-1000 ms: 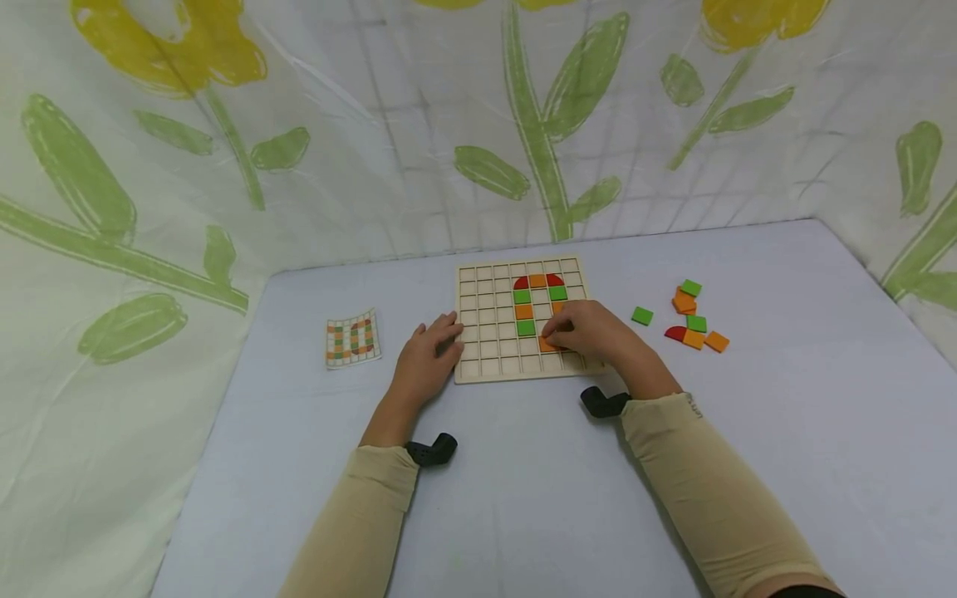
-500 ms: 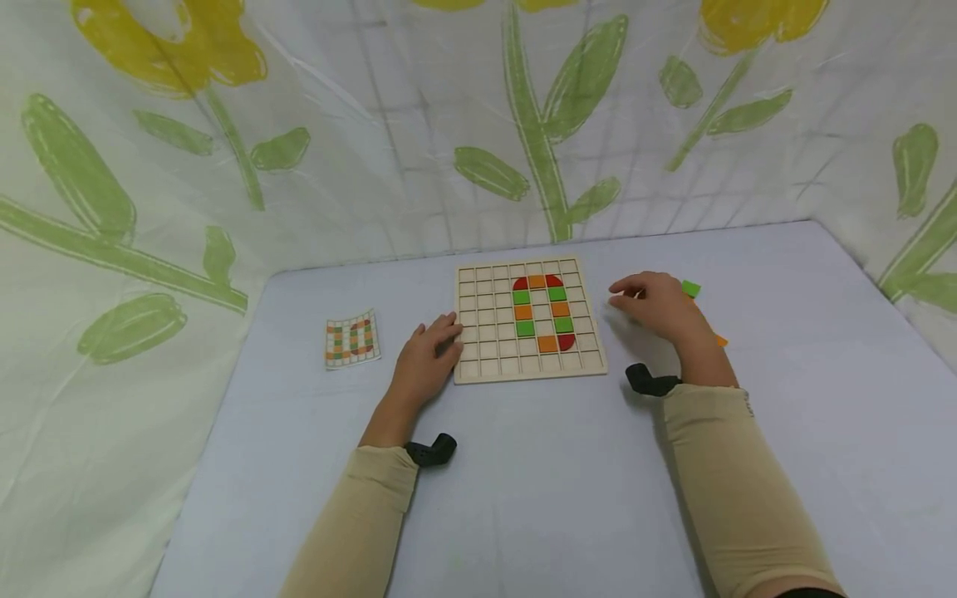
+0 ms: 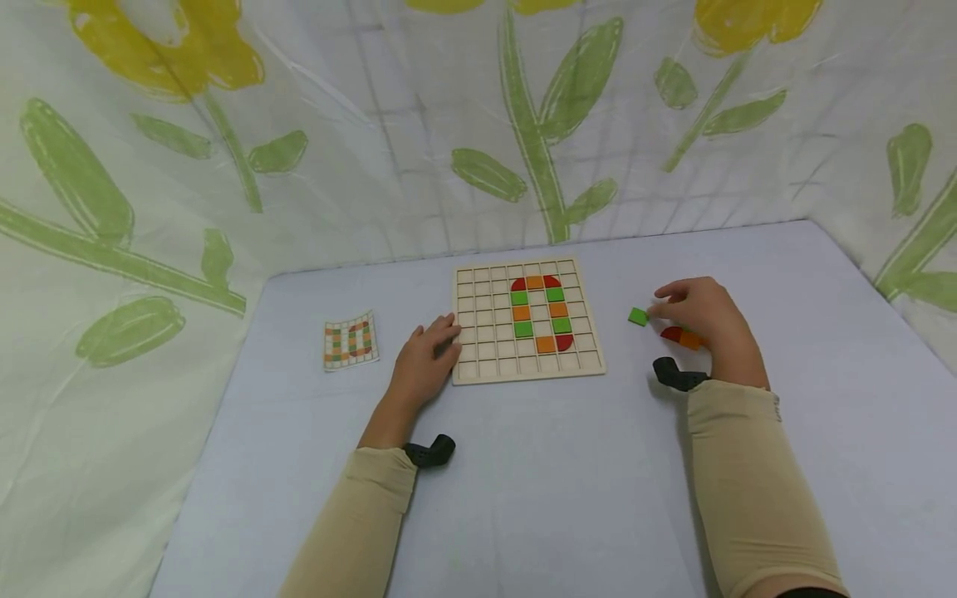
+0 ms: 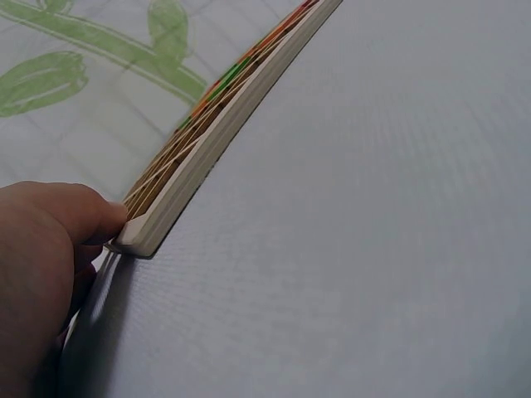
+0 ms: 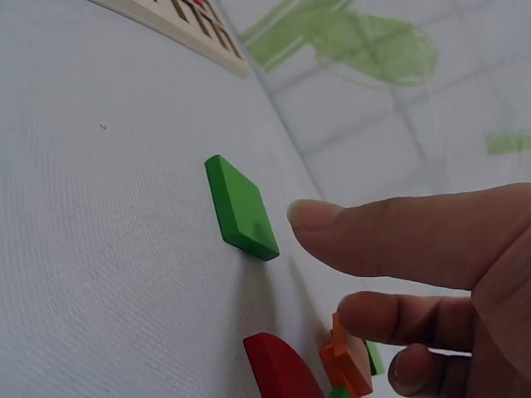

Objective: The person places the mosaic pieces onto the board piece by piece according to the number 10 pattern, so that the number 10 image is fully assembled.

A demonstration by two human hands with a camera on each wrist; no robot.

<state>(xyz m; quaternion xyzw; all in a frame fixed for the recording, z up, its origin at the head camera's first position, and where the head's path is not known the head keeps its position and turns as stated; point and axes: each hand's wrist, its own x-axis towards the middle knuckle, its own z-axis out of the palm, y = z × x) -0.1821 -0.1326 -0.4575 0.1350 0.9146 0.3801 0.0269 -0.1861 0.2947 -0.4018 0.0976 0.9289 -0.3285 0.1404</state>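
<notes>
A wooden grid board [image 3: 478,349] lies on the table, with orange, green and red tiles set in a ring in its right half. My left hand [image 3: 426,359] touches the board's left edge with its fingertips; in the left wrist view the thumb [image 4: 104,217] rests at the corner. My right hand [image 3: 710,320] is over the loose tiles right of the board, nothing seen held. Just ahead of its thumb [image 5: 365,236] lies a green square tile [image 5: 241,207], apart from it. A red rounded tile [image 5: 280,369] and orange tiles [image 5: 353,369] lie below the fingers, partly hidden.
Left of the board lies a small pattern card [image 3: 351,341] printed with a coloured grid. Behind the table [image 3: 516,498] hangs a white cloth [image 3: 336,199] painted with flowers. Black camera mounts sit on both wrists.
My right hand has let go of the orange tile at the board's lower row and moved right to the loose tiles. The left hand has stayed at the board's edge.
</notes>
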